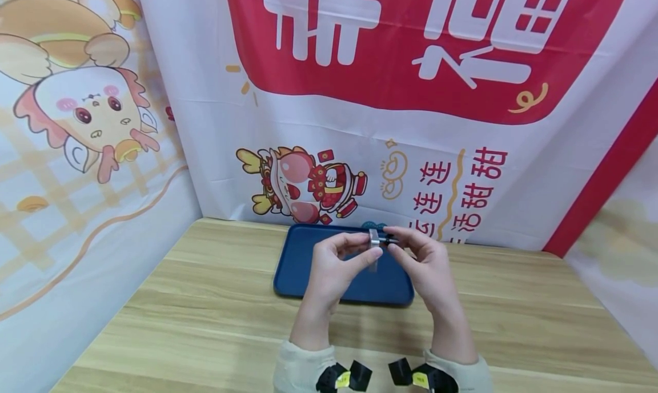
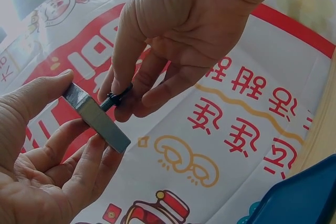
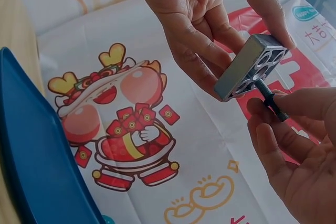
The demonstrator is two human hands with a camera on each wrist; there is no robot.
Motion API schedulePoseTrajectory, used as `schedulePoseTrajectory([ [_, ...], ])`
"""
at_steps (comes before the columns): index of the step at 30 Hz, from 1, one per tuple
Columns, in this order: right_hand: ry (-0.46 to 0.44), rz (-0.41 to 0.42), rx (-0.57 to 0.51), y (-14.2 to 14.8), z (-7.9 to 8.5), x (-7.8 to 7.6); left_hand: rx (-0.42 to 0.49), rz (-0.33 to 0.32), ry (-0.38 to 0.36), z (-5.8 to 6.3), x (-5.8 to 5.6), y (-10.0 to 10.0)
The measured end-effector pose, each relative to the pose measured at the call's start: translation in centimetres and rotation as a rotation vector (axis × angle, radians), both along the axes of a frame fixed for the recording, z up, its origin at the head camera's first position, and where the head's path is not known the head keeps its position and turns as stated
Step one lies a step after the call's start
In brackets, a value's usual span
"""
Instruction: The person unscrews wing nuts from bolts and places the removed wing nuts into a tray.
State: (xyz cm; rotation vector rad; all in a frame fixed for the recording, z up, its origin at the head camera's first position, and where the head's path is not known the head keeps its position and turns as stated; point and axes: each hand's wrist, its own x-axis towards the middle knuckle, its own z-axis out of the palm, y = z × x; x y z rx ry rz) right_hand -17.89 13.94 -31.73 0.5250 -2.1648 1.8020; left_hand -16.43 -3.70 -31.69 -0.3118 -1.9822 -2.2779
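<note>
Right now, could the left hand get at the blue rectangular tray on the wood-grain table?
Probably yes: nothing visible covers the left edge of the blue tray, though the left hand would likely need to release the silver rectangular metal block it holds.

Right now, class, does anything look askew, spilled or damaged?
The red cartoon figure on the backdrop lies sideways in the head view, as if hung wrongly. No spill or damage shows on the metal block, threaded rod or tray.

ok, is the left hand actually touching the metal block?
Touching. The left wrist view shows it: the left hand grips the metal block, its thumb tip on the block's upper end with no gap.
</note>
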Motion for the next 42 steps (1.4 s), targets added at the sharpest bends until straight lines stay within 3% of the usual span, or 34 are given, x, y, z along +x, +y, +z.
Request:
schedulePoseTrajectory([
  [12,0.162,-0.067,0.096,-0.3,-0.1,0.1,0.003,-0.005,0.002,0.0,0.0,0.0],
  [16,0.173,-0.07,0.108,-0.3,-0.2,0.1,0.003,-0.005,0.0,-0.1,0.0,0.0],
  [20,0.072,-0.097,0.065,0.0,0.1,0.0,-0.001,-0.001,0.003,-0.1,0.0,0.0],
  [25,-0.145,-0.168,-0.073,0.0,0.7,0.1,-0.012,0.006,-0.001,0.0,0.0,0.1],
  [30,-0.277,-0.173,-0.207,-0.3,1.0,0.2,-0.012,0.009,0.006,-0.1,-0.1,0.1],
  [37,-0.373,-0.13,-0.364,-1.0,1.2,0.2,-0.008,0.004,0.009,-0.2,-0.1,0.2],
  [42,-0.387,-0.12,-0.398,-1.2,1.2,0.3,-0.014,0.004,0.019,-0.2,-0.1,0.3],
])
